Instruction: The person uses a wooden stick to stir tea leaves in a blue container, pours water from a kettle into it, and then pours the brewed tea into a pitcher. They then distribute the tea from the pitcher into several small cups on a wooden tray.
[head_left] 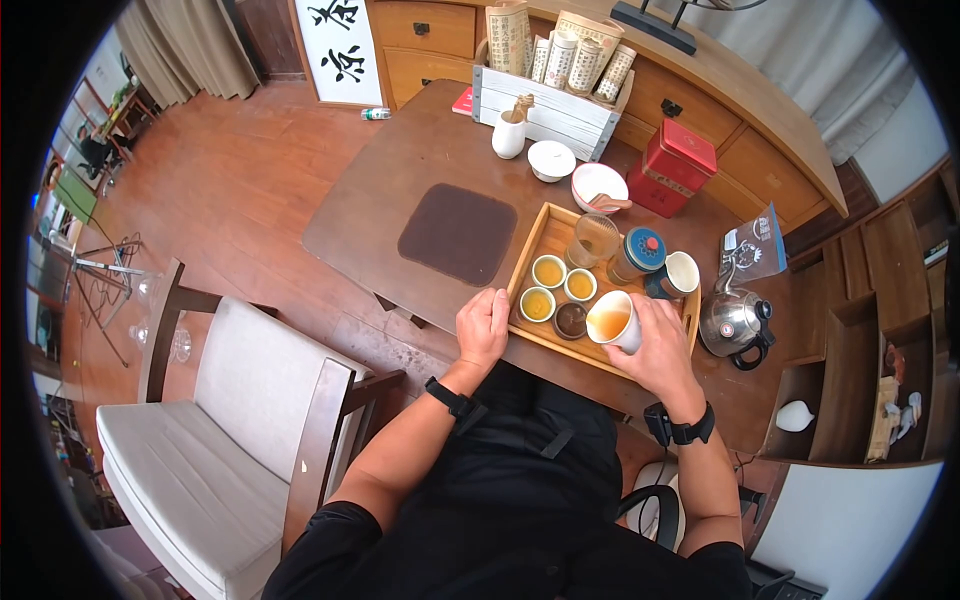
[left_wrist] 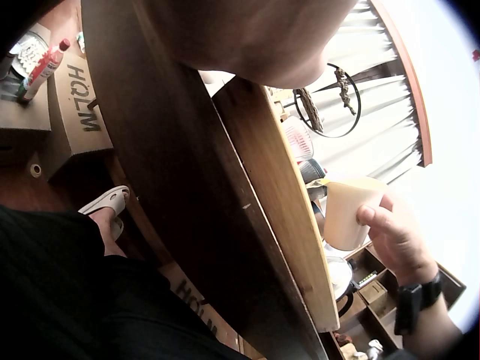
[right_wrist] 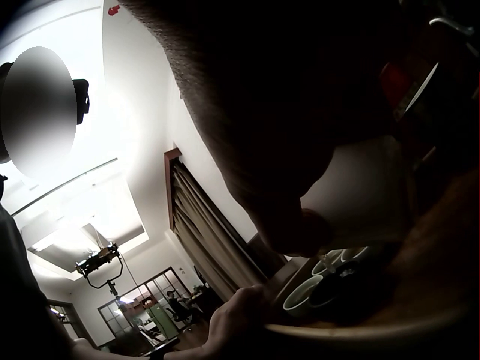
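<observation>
My right hand (head_left: 662, 345) grips a white cup (head_left: 629, 337) of amber tea, tilted to the left over the front of a wooden tray (head_left: 603, 358). Just beside its rim sits a dark-looking small cup (head_left: 571, 320). Three small white-rimmed cups hold yellow tea: a back cup (head_left: 548, 270), a middle cup (head_left: 580, 285) and a left cup (head_left: 538, 304). My left hand (head_left: 483, 325), fingers loosely bent, is at the tray's left front corner and holds nothing visible. In the left wrist view, the right thumb presses the white cup (left_wrist: 346, 217).
On the tray also stand a clear glass (head_left: 595, 240), a blue-lidded jar (head_left: 643, 252) and a dark cup with a pale inside (head_left: 682, 272). A steel kettle (head_left: 735, 322) is to the right. Behind are white bowls (head_left: 551, 160) and a red tin (head_left: 674, 167). A chair (head_left: 250, 400) stands left.
</observation>
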